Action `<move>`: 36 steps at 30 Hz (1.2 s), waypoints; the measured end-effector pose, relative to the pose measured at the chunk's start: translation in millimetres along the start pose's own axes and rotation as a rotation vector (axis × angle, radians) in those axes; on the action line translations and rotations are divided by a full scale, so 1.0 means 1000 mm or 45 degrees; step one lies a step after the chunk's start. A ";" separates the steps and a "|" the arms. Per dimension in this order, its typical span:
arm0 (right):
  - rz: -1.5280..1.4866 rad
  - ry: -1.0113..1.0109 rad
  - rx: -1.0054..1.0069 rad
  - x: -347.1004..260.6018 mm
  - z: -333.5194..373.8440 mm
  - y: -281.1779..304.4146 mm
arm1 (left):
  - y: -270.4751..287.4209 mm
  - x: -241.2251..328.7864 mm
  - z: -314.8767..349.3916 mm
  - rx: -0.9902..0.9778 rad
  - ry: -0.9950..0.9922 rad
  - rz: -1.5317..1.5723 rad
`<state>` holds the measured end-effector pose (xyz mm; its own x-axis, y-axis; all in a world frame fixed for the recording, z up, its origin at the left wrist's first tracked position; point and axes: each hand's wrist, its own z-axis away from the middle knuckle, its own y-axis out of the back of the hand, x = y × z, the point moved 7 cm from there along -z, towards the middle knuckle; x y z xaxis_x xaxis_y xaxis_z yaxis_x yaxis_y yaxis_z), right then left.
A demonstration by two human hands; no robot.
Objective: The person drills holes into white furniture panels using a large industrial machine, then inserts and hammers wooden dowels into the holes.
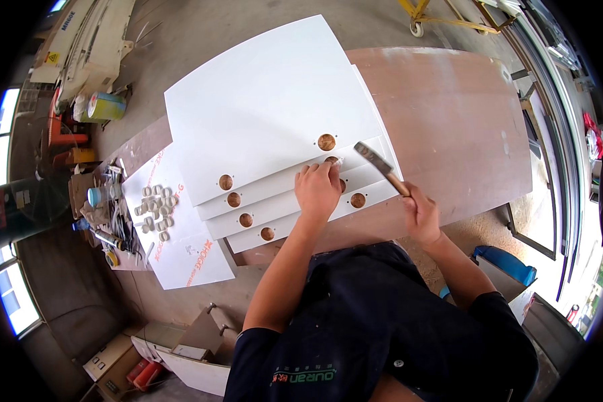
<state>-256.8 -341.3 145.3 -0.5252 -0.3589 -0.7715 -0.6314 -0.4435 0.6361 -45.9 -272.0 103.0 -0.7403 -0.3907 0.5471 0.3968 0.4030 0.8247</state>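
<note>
Several white panels [261, 100] lie in a stepped stack, and each exposed front strip shows round, brown-lined holes [326, 142] with tiny dots beside them. My left hand [317, 191] rests on the stack at the right-hand hole of the second panel from the top. Its fingers are drawn together there and partly cover that hole; a whitish bit shows by the fingertips, too small to name. In my right hand [422, 214] is a hammer [374, 158], gripped by its wooden handle. The hammer's metal head is raised just right of my left hand, apart from it.
Small round whitish pieces [158, 208] sit in a cluster on a white sheet [193, 251] to the left. Beyond them lie tools and bottles [104, 201]. The brown tabletop [449, 127] extends rightward. A yellow wheeled frame [419, 17] stands at the far side.
</note>
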 end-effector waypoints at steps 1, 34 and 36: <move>0.151 -0.035 -0.105 0.022 -0.001 -0.015 | 0.002 -0.001 0.000 -0.020 0.010 0.007; 0.110 0.111 -0.182 -0.008 -0.006 -0.043 | 0.032 -0.031 0.013 0.273 -0.209 0.064; 0.078 0.097 -0.185 -0.012 -0.010 -0.041 | 0.032 -0.031 0.012 0.259 -0.218 0.057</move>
<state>-219.1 -327.7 128.2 -0.5120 -0.4476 -0.7332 -0.5076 -0.5309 0.6786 -16.6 -237.3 111.2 -0.8124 -0.2302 0.5357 0.3264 0.5816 0.7451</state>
